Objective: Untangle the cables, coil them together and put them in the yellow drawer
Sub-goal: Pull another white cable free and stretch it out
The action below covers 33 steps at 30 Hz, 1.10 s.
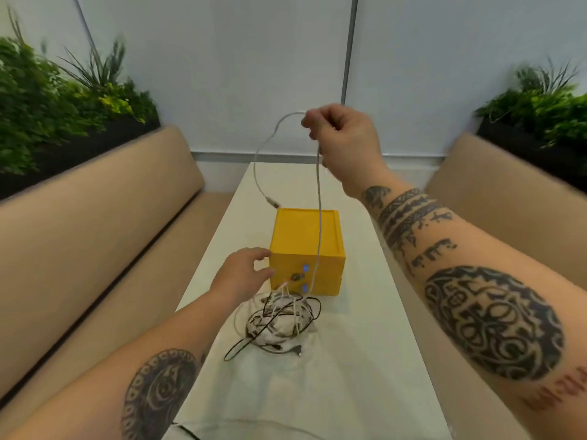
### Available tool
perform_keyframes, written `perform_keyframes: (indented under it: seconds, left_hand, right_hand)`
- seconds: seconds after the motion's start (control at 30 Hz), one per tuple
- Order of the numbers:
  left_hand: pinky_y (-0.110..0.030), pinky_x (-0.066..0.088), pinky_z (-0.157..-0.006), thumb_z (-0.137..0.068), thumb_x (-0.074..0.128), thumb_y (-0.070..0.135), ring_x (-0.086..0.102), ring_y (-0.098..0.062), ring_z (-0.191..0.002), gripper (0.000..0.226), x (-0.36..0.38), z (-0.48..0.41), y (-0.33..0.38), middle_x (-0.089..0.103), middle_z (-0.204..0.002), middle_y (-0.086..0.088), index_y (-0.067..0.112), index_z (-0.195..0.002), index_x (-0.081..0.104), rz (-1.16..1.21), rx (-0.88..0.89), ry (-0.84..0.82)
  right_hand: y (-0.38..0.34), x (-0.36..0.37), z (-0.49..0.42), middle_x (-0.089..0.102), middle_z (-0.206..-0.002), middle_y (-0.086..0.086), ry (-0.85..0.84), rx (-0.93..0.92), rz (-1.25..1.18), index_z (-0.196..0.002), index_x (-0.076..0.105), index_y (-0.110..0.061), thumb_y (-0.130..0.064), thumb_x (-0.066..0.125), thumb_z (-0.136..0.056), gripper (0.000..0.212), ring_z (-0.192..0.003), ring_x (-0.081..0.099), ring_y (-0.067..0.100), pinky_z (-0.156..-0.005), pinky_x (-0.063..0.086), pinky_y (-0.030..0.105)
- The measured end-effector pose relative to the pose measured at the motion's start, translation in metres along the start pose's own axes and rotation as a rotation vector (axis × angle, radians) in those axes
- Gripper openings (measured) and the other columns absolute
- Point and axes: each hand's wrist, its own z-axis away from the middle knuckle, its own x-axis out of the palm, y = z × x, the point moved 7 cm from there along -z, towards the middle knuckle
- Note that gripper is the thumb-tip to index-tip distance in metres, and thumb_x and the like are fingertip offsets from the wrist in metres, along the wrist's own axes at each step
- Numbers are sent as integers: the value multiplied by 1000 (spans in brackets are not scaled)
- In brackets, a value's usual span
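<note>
1. My right hand (341,138), upper centre, pinches a white cable (320,201) in its fingers, lifting it clear of the tangle (279,322), lower centre.
2. My left hand (244,271) seems to steady strands by the yellow drawer (305,242); its grip I cannot tell.

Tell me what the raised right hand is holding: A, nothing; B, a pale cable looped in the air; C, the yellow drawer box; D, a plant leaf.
B: the right hand grips a pale cable that arcs beside it and hangs down across the yellow drawer box.
</note>
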Motion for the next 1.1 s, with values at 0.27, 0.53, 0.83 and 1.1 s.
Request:
perform_keyframes:
  seconds: [0.27, 0.53, 0.83, 1.1]
  left_hand:
    - [-34, 54, -82, -98, 58, 39, 66, -14, -96, 29, -31, -14, 67, 68, -118, 8, 28, -124, 62, 642, 39, -80]
    - [-41, 48, -92, -105, 41, 38, 65, -25, -109, 34, -31, -5, 131, 72, -115, 0, 22, -129, 60, 831, 212, -391]
    - [-34, 53, -72, -105, 48, 25, 61, -21, -64, 25, -29, -8, 74, 51, -72, -2, 11, -94, 66, 650, 104, -302]
    - [-27, 33, -52, -101, 49, 25, 34, -14, -58, 24, -43, -12, 23, 43, -65, 5, 22, -88, 69, 572, -39, -101]
  right_hand:
    - [-28, -23, -16, 63, -74, -3, 58, 6, 12, -81, 70, -21, -30, 60, -98, 21, -55, 54, 4, -52, 50, 25]
    - [-47, -33, -23, 61, -79, 4, 156, 54, -89, -86, 69, -12, -29, 60, -99, 23, -53, 54, 13, -59, 59, 31]
    - [-21, -91, -15, 56, -83, 0, 429, 290, -371, -93, 61, -16, -36, 45, -104, 28, -53, 46, 8, -60, 54, 24]
    - [61, -120, 30, 53, -76, -4, 507, 548, -310, -92, 60, -20, -32, 47, -102, 20, -54, 43, 7, -53, 48, 23]
